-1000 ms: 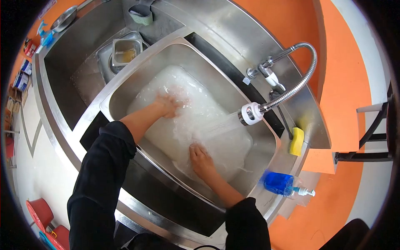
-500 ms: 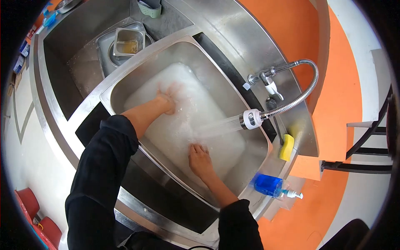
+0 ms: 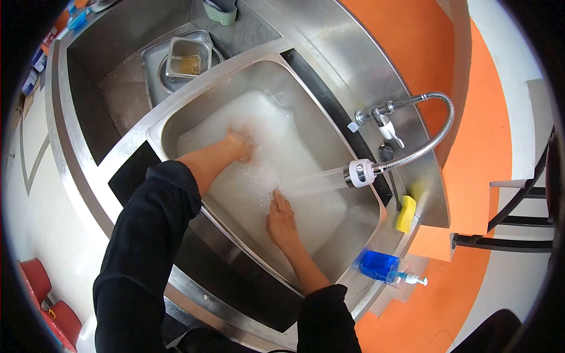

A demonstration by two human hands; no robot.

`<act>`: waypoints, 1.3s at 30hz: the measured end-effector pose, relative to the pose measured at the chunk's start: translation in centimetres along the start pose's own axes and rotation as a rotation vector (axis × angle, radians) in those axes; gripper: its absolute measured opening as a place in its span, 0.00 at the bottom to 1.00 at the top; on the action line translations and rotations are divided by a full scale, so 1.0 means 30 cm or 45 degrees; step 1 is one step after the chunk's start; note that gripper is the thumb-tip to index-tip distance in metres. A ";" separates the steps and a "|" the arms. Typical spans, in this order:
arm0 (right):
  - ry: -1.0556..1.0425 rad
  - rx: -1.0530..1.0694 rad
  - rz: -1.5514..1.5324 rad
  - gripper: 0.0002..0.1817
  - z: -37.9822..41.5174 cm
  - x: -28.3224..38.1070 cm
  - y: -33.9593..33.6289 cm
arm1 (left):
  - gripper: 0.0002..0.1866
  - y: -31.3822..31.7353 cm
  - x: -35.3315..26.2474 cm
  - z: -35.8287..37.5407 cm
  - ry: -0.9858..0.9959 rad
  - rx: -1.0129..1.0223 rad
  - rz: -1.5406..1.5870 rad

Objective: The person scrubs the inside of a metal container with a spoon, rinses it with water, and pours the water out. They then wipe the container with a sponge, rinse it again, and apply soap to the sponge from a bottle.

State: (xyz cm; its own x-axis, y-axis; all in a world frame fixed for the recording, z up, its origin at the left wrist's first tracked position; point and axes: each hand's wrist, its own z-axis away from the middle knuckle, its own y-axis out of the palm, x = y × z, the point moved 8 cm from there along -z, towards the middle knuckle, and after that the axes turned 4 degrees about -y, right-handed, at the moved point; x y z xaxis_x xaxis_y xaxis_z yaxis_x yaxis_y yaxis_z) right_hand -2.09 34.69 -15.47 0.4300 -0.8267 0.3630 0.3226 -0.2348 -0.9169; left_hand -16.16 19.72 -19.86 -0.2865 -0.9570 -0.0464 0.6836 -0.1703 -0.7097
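Note:
Cloudy, whitish water fills part of the steel basin, and a spray from the white faucet head falls across it. My left hand reaches into the water at the upper left, its fingers blurred under the surface. Lower down, my right hand lies at the water with its fingers stretched out near the spray, holding nothing visible. Bubbles and ripples lie between the hands. What is beneath the cloudy water cannot be made out.
A flexible metal hose arches at the right. On the ledge are a yellow sponge and a blue soap bottle. The left sink holds a small metal pan on a tray. A green caddy hangs above.
My left hand has shifted slightly down in the water. The fingers of my right hand now show more fully, stretched toward the spray. The whole view has shifted slightly.

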 end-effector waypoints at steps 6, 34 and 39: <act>0.069 0.067 0.074 0.22 -0.036 -0.007 -0.001 | 0.26 0.016 0.010 -0.004 -0.018 0.192 0.047; -0.133 -0.070 -0.051 0.26 -0.060 0.070 -0.035 | 0.32 0.029 0.005 -0.037 0.009 0.047 0.138; -0.120 -0.182 -0.069 0.26 -0.055 0.074 -0.065 | 0.29 0.072 0.014 -0.082 0.002 0.271 0.155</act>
State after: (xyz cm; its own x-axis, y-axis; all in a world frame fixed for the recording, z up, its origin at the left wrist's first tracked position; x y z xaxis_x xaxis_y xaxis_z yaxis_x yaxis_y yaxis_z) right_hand -3.15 32.47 -13.14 0.4946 -0.7607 0.4204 0.2275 -0.3535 -0.9073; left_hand -16.46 19.52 -23.15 -0.1942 -0.9731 -0.1238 0.8394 -0.0996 -0.5344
